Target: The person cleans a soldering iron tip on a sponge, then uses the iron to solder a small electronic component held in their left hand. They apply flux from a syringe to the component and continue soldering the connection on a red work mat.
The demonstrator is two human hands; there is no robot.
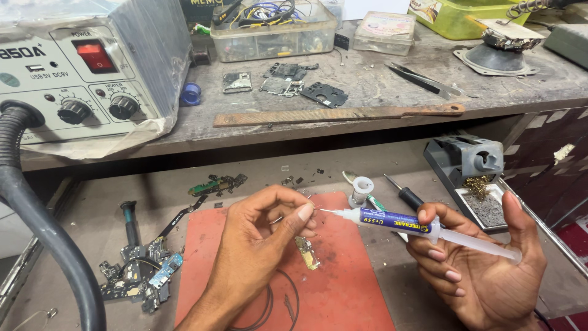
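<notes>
Red mat (343,288) beneath syringe (404,222), hands.

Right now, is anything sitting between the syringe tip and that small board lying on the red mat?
Only the left hand: its fingertips pinch at the syringe needle, above the small board on the red mat. Right hand holds the barrel. Nothing else intervenes.

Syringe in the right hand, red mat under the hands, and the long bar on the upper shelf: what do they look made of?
Syringe: clear plastic barrel, slightly glossy, with a blue label and a thin metal needle tip.
Red mat: looks like matte rubber or silicone, flat and scuffed; cannot tell which.
Long bar: probably iron or steel, brown and rough as if rusted.
</notes>
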